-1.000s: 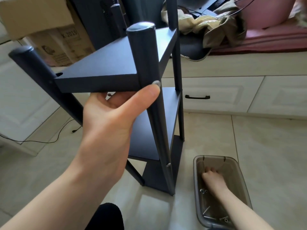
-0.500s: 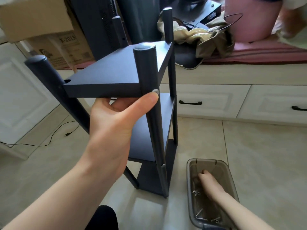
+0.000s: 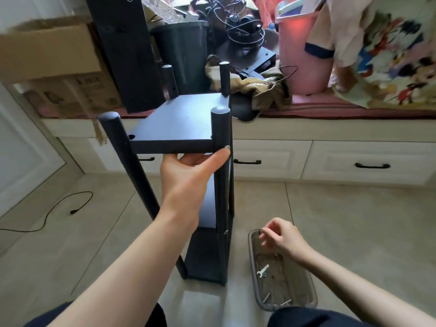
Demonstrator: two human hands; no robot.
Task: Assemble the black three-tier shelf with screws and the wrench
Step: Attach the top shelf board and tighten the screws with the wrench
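The grey plastic tray is sitting on the tiled floor nearest the person, holding a small silver wrench and loose screws. The right hand is hovering over the tray's far end with its fingers curled together; whether they are pinching anything cannot be told. Just left of the tray, the black three-tier shelf is standing upright on the floor. The left hand is gripping the top tier's front edge, thumb lying against the front right post. Behind, white drawers are carrying a cluttered ledge.
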